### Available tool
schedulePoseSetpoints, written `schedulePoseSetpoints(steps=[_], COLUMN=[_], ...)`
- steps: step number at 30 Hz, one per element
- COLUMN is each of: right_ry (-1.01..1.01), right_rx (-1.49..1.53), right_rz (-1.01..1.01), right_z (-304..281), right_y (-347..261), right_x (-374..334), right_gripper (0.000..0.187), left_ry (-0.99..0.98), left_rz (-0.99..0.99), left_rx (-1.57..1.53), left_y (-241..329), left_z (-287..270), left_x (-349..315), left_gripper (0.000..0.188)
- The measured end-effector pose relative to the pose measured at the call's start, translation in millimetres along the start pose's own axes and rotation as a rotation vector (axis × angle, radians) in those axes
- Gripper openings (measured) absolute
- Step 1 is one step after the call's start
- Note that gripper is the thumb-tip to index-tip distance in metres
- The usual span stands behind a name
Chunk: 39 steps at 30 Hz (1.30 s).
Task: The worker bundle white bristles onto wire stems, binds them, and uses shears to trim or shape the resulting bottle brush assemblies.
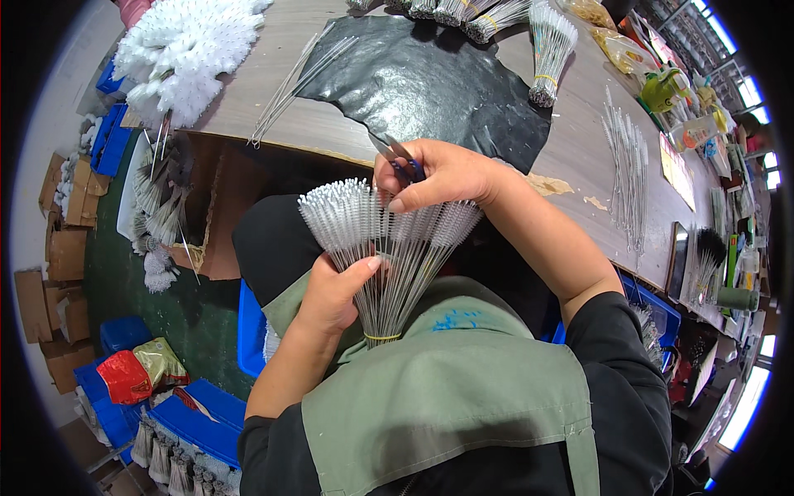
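Observation:
A fanned bundle of thin wire brushes (341,217) with white bristles stands upright over my lap. My left hand (329,296) is closed around the left side of its wire stems, thumb across the front. A yellow band (383,337) ties the stems together near the bottom. My right hand (447,175) grips a small pair of scissors (404,170) with dark blue handles, the blades pointing up and to the left. Its thumb and fingers are at the top of the bristles, near the middle of the bundle. Whether they also pinch a brush is hidden.
A black sheet (422,78) lies on the table ahead, with loose wire brushes (294,87) at its left. Another tied bundle (548,54) sits at the back right. White bristly brushes (186,54) are heaped far left. Blue bins (198,422) and cardboard boxes (70,248) stand on the left floor.

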State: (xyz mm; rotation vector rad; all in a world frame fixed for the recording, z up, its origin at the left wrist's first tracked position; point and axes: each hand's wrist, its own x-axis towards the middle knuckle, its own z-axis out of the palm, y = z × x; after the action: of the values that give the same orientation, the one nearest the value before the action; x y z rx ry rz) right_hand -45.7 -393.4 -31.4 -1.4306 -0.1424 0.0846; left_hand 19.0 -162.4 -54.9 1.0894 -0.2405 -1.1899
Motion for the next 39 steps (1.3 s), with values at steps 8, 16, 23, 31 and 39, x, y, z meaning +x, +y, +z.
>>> schedulePoseSetpoints(steps=[8, 16, 23, 31, 39], right_ry=[0.152, 0.161, 0.108, 0.135, 0.096], right_rx=[-0.236, -0.588, -0.144, -0.141, 0.04], right_rz=[0.091, 0.096, 0.056, 0.035, -0.067], right_z=[6.4, 15.6, 13.2, 12.5, 10.6], right_y=[-21.3, -21.9, -13.8, -9.9, -8.2], right_x=[7.3, 19.2, 4.4, -1.4, -4.8], right_gripper=[0.018, 0.051, 0.025, 0.018, 0.029], left_ry=[-0.068, -0.086, -0.173, -0.201, -0.08], left_rz=[-0.041, -0.033, -0.038, -0.063, -0.006], left_rx=[0.005, 0.045, 0.016, 0.029, 0.072], left_y=[4.5, 6.7, 10.4, 23.4, 16.7], left_z=[5.5, 8.5, -3.3, -3.2, 2.6], left_x=[0.4, -4.0, -1.8, 4.2, 3.9], left_gripper=[0.037, 0.041, 0.045, 0.053, 0.036])
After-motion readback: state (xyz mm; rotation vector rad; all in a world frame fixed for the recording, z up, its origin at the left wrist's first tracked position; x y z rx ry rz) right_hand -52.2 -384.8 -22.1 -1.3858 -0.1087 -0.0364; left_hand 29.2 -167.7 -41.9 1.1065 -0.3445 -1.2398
